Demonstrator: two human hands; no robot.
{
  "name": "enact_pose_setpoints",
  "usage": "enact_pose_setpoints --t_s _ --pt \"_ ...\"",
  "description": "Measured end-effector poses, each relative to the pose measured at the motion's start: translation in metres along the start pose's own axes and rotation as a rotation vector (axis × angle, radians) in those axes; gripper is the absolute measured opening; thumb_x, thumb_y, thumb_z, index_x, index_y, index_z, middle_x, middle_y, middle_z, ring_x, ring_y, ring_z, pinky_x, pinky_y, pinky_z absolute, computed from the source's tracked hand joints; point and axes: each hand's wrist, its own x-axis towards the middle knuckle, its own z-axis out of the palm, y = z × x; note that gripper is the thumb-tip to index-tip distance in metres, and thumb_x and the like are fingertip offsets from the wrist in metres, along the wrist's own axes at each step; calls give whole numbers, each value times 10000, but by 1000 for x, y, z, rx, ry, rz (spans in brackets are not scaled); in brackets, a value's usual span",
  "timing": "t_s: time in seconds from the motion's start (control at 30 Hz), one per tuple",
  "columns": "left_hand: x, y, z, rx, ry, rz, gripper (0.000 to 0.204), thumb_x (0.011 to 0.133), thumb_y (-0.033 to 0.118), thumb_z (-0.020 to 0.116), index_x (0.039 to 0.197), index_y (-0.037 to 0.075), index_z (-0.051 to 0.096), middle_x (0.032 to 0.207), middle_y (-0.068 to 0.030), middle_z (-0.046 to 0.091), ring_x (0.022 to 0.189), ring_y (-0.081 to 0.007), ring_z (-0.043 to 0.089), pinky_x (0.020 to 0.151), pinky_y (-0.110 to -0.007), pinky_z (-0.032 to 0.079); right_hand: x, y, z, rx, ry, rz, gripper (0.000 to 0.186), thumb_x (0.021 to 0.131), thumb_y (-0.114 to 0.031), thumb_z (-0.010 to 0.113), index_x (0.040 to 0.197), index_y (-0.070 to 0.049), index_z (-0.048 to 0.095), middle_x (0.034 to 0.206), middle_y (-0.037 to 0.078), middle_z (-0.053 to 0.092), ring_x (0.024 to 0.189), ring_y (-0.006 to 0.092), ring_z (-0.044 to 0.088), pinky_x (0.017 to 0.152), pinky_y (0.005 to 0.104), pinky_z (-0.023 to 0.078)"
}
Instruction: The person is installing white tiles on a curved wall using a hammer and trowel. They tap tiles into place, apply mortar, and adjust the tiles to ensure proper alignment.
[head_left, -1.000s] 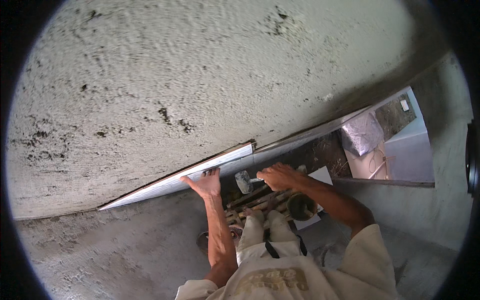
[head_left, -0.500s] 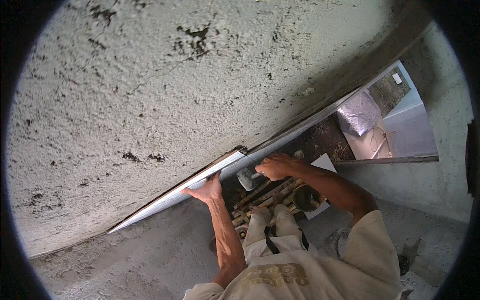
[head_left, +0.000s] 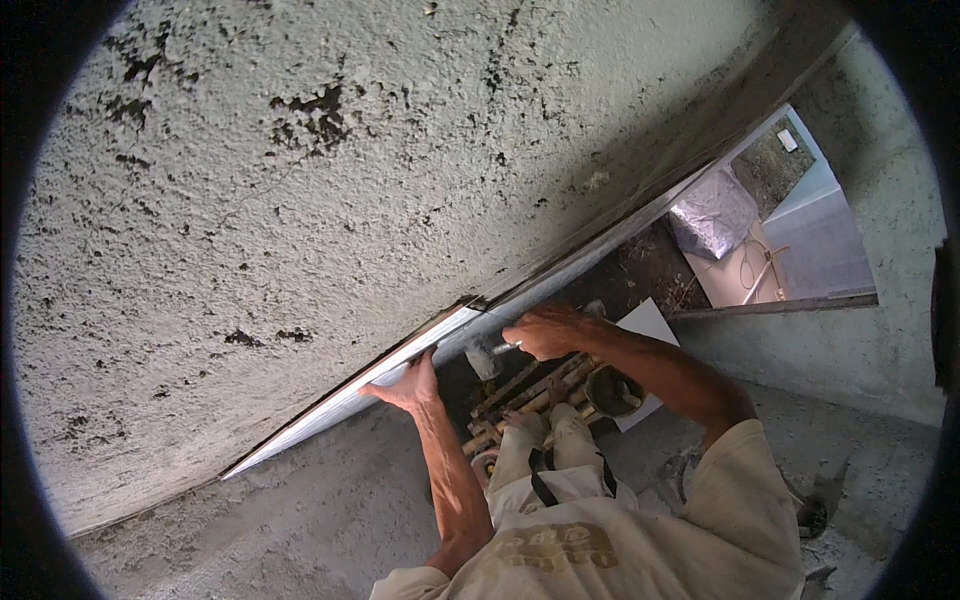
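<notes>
Gripping the mallet [head_left: 482, 360] by its handle, the right hand [head_left: 545, 332] has its fingers closed together around the grip. The mallet has a grey, blocky head, which is slightly blurred and sits near the right end of the white panel [head_left: 330, 410]; contact between head and panel cannot be determined from this view. The left hand [head_left: 408, 388] is spread, thumb apart from fingers, and bears against the face of the panel to the left of the mallet.

The panel is located along the base of the rough, pitted wall [head_left: 200, 200], its long upper edge running diagonally and showing a thin brown border. Below the hands, wooden poles [head_left: 545, 385] lie around the person's feet. A dark bucket [head_left: 600, 385] stands to the right of the legs, just beside a flat white sheet [head_left: 655, 330]. At far right, a cutout shows a plastic-wrapped bundle [head_left: 712, 212]. Grey, rough floor [head_left: 300, 540] extends at lower left.
</notes>
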Motion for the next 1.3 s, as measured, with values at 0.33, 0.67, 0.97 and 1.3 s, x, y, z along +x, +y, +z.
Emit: enact_pose_setpoints --t_s 0.33,0.67,0.97,1.3 --pt "8 3 -8 -94 13 -51 1637 484 883 756 1567 20 -116 1655 -201 -83 1531 -395 -91 1218 -669 -29 1 3 5 -53 61 -71 186 874 -114 640 1030 -32 581 887 201 677 881 410 672 738 543 498" --pt "5 -1 -3 -83 -9 -33 1478 543 941 658 1613 151 14 1657 -187 -72 1534 -398 -45 1199 -700 -29 1 1 5 -52 45 -17 188 888 -117 639 1037 -31 563 913 200 677 911 411 674 753 547 491" --pt "-10 -13 9 -33 -29 -26 1438 592 964 583 1610 117 24 1659 -190 -67 1536 -384 -72 1205 -686 -37 -9 9 26 52 120 30 170 901 -127 613 1036 -33 571 932 208 676 909 413 672 762 540 499" --pt "-11 -2 11 -67 -11 -73 1522 537 893 718 1568 2 39 1653 -191 37 1533 -390 -20 1231 -640 -23 -19 -10 27 -51 55 36 194 902 -74 559 1089 -28 582 1023 221 675 974 405 670 813 549 509"
